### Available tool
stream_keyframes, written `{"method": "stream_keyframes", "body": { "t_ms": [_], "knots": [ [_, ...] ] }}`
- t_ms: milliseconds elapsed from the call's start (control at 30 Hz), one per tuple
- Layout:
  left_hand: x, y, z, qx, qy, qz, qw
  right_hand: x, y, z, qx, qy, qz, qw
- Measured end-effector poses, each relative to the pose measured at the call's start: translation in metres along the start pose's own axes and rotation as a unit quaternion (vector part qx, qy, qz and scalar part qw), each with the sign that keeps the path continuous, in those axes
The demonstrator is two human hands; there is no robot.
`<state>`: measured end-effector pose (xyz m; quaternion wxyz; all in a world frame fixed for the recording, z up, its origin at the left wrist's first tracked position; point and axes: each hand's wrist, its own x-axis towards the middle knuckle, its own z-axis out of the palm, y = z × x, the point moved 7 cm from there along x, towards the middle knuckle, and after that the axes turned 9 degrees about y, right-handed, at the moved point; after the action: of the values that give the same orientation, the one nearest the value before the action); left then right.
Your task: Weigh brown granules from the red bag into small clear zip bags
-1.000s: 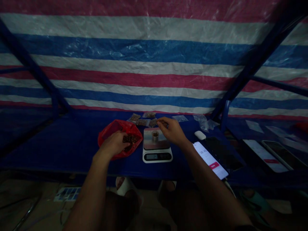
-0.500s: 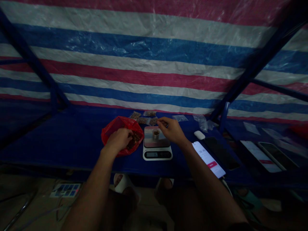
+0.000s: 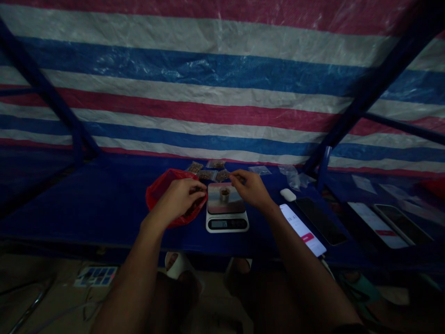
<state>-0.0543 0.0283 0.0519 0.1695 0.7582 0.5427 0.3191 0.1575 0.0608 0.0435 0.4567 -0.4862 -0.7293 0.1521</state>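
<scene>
- Centre of the surface (image 3: 104,195) now: a small cup (image 3: 224,195) of brown bits, upright on the scale (image 3: 227,207), right between both hands.
- To the left hand (image 3: 177,197), above the right side of the red bag (image 3: 158,183): fingers drawn in toward the thumb. Pinching anything? Cannot tell in this dim light.
- Across to the right hand (image 3: 253,188), by the far right corner of the scale: curled, thumb and fingertips close together, any contents too dark to make out.
- Biggest danger, at a guess: a tipped cup, from one stray knuckle against its side.
- Next worry: a false reading, through a resting wrist or the bag's right rim against the weighing plate, with so little room on that side.
- Possible too: loose bits all over the plate, from a slack pinch or an overfull one above so narrow a mouth.
- Far side, just past the scale: filled packets (image 3: 207,175), easily nudged by right fingertips.
- Near right: a lit phone (image 3: 301,229) just beside the right forearm, at risk of a shove from a careless sweep.
</scene>
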Motion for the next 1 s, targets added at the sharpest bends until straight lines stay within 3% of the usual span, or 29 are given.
{"method": "stream_keyframes", "body": {
  "t_ms": [167,300,600,867,1000],
  "knots": [
    [0.018,0.041,0.019,-0.022,0.025,0.077,0.996,0.000,0.000,-0.003,0.003,0.006,-0.002,1.000],
    [0.027,0.056,0.038,0.006,0.010,0.114,0.993,-0.001,0.000,-0.007,0.001,0.004,-0.001,1.000],
    [0.032,0.048,0.059,0.027,-0.013,0.117,0.993,-0.003,0.006,-0.011,0.011,0.004,-0.008,1.000],
    [0.030,0.049,0.059,0.015,-0.025,0.089,0.996,-0.003,0.007,-0.011,0.000,-0.001,-0.014,1.000],
    [0.029,0.046,0.058,-0.023,-0.002,0.073,0.997,-0.003,0.007,-0.011,0.002,-0.005,-0.009,1.000]
  ]
}}
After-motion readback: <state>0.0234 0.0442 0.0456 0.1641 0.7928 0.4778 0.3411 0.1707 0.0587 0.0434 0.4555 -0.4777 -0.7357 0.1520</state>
